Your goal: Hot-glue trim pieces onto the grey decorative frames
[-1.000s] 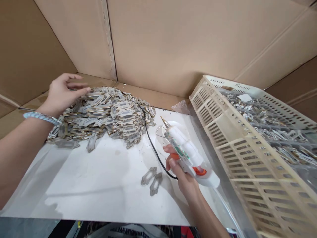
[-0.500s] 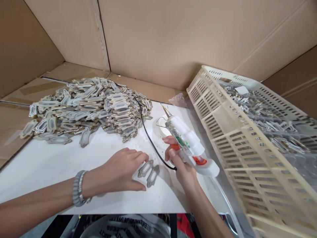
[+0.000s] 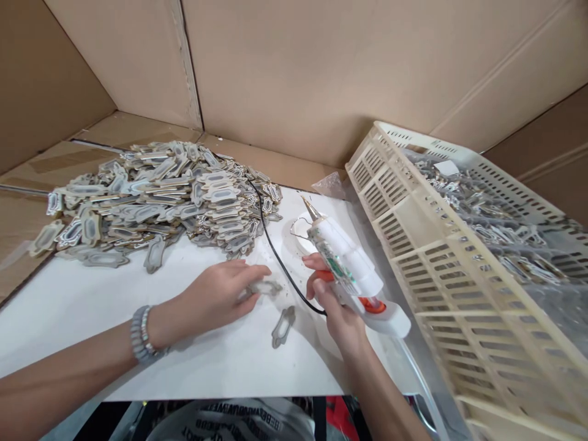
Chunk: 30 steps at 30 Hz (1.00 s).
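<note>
Between the thumb and fingers of my left hand (image 3: 218, 293) is a small grey frame-shaped plate (image 3: 266, 286) with an elongated opening, held just over the white tabletop. A second grey frame plate (image 3: 283, 326) lies by itself on the table, to the right of and below that hand. My right hand (image 3: 337, 306) is wrapped round the handle of a white hot glue gun (image 3: 344, 254) with an orange trigger. The gun's metal nozzle (image 3: 311, 207) points up and to the left, away from both plates.
A large heap of similar plates (image 3: 156, 196) covers the back left. A cream slatted crate (image 3: 413, 245) with more metal pieces stands at the right. A black cord (image 3: 280, 257) crosses the white tabletop (image 3: 220, 367). Cardboard walls (image 3: 285, 79) enclose the back.
My left hand has lifted one of the two side-by-side plates and moved it up and slightly left. The other plate stays on the table. My right hand keeps the glue gun nearly still.
</note>
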### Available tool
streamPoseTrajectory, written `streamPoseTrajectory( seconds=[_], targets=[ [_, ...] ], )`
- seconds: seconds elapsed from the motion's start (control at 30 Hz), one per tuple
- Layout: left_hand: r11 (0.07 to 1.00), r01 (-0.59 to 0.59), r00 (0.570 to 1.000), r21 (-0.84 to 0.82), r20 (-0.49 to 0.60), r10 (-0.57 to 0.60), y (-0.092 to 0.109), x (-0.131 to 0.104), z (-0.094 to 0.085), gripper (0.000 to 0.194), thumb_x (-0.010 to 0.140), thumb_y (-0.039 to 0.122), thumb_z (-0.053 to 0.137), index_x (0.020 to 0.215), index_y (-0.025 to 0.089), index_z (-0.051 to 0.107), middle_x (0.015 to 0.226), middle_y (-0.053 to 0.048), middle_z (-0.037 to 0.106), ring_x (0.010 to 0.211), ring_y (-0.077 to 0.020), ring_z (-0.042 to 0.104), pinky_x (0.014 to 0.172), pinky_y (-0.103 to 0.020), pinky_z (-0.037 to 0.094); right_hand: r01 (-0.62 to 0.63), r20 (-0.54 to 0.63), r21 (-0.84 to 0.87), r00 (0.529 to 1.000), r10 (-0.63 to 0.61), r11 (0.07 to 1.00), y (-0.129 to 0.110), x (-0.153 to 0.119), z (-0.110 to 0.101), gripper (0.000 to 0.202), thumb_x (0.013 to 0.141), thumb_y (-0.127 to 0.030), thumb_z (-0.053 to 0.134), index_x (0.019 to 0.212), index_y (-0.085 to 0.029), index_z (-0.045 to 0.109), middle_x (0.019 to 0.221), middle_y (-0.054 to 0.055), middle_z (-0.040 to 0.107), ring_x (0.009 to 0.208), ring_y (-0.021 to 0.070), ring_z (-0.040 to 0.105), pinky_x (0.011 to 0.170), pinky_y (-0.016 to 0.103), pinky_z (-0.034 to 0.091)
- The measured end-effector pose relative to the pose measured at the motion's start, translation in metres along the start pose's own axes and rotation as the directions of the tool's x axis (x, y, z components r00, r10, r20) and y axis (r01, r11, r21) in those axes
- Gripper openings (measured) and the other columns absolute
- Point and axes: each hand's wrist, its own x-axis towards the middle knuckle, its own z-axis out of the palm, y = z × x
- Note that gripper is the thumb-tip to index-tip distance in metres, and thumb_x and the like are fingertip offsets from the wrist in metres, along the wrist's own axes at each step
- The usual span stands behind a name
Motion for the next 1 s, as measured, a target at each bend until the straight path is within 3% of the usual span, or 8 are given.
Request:
streamPoseTrajectory(
  seconds=[0.17, 0.3, 0.5, 0.77, 1.0],
  targets=[
    [0.983, -0.022, 0.957, 0.182, -0.279, 0.073, -0.022, 0.003, -0.035, 0.012, 0.091, 0.021, 0.061, 0.103, 0.024, 0.062, 0.093, 0.003, 0.076, 0.086, -0.0118, 0.073, 0.079, -0.023, 0.060, 0.109, -0.009, -0.095, 0.994, -0.111, 0.989, 0.006, -0.001, 0.004, 0.018, 0.086, -0.039, 0.064, 0.081, -0.022, 0.068, 0.084, 0.004, 0.067, 0.070, 0.0185, 0.064, 0.071, 0.034, 0.057],
    [0.959, -0.001, 0.921, 0.282, -0.374, 0.111, -0.028, 0.004, -0.052, 0.017, 0.086, 0.019, 0.068, 0.101, 0.026, 0.067, 0.095, 0.003, 0.077, 0.087, -0.0124, 0.074, 0.079, -0.026, 0.063, 0.141, 0.094, -0.150, 0.987, -0.128, 0.979, 0.001, -0.002, 0.006, 0.008, 0.087, -0.026, 0.063, 0.085, -0.022, 0.070, 0.087, 0.005, 0.069, 0.074, 0.0197, 0.067, 0.069, 0.032, 0.057],
    [0.902, -0.018, 0.911, 0.432, -0.366, 0.193, -0.024, 0.006, -0.059, 0.015, 0.082, 0.017, 0.072, 0.095, 0.024, 0.069, 0.091, 0.000, 0.078, 0.080, -0.0144, 0.075, 0.075, -0.029, 0.066, 0.293, 0.210, -0.144, 0.943, -0.260, 0.945, -0.004, 0.002, 0.011, 0.016, 0.085, -0.016, 0.058, 0.090, -0.022, 0.072, 0.097, 0.007, 0.074, 0.080, 0.0188, 0.071, 0.070, 0.027, 0.057],
    [0.890, -0.020, 0.900, 0.456, -0.379, 0.215, -0.022, 0.006, -0.060, 0.016, 0.081, 0.016, 0.074, 0.094, 0.022, 0.067, 0.088, -0.003, 0.078, 0.077, -0.0165, 0.075, 0.073, -0.031, 0.067, 0.290, 0.213, -0.143, 0.943, -0.257, 0.946, 0.009, -0.001, 0.015, 0.024, 0.079, -0.009, 0.059, 0.094, -0.021, 0.072, 0.097, 0.005, 0.072, 0.081, 0.0156, 0.069, 0.072, 0.024, 0.055],
    [0.883, -0.025, 0.901, 0.469, -0.372, 0.222, -0.020, 0.006, -0.063, 0.016, 0.081, 0.016, 0.074, 0.094, 0.021, 0.067, 0.087, -0.003, 0.078, 0.077, -0.0164, 0.075, 0.071, -0.031, 0.067, 0.260, 0.207, -0.176, 0.953, -0.223, 0.949, 0.010, -0.001, 0.015, 0.023, 0.078, -0.011, 0.059, 0.093, -0.021, 0.072, 0.097, 0.006, 0.072, 0.080, 0.0180, 0.069, 0.071, 0.027, 0.056]
  ],
)
